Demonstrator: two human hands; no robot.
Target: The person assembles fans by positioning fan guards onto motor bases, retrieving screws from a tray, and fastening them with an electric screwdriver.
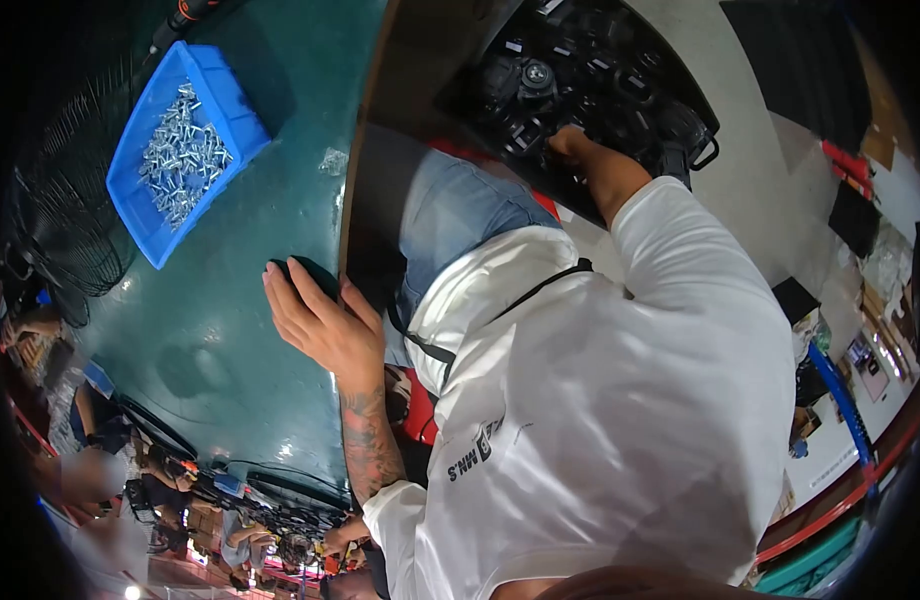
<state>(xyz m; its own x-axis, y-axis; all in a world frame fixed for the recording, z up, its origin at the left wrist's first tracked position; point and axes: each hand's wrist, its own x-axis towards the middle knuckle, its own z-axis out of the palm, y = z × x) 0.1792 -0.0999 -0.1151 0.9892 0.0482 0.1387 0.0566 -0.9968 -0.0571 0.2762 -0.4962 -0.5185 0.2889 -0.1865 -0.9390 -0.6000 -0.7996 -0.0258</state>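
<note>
My left hand (325, 322) rests palm down at the edge of a green tabletop (210, 330), its fingers stretched out and nothing visibly held. A dark patch, perhaps shadow, lies beside its fingertips. To the right, my right hand (572, 148) reaches down into a black bin (702, 150) full of black plastic parts (630, 85). Its fingers are mostly hidden among the parts, so whether it grips one cannot be made out. One part with a round, pale-centred face (536, 76) lies close to that hand.
A blue bin (235, 110) of silver screws (185, 155) stands on the tabletop. Beyond it are a black wire fan guard (75, 200) and a power driver (185, 18). Other people sit at work in the lower left. Cartons and a blue-framed rack (838, 400) stand at right.
</note>
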